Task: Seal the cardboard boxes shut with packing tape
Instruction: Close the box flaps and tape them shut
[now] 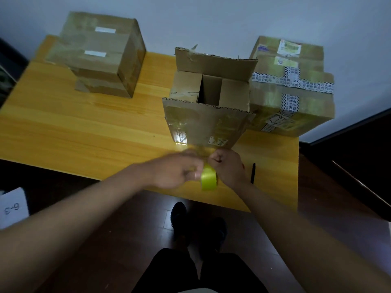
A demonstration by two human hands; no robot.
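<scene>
At bench near edge, left hand (175,172) grips tape roll (209,180), right hand (227,166) pinches its loose end; middle box (208,106) still open, unsealed.

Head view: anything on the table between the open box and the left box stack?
No. Bare wooden table lies between the open box and the left stack in head view.

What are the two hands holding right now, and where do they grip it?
The left hand holds the yellow-green roll of packing tape by its side; the right hand pinches its pulled-out end.
</scene>
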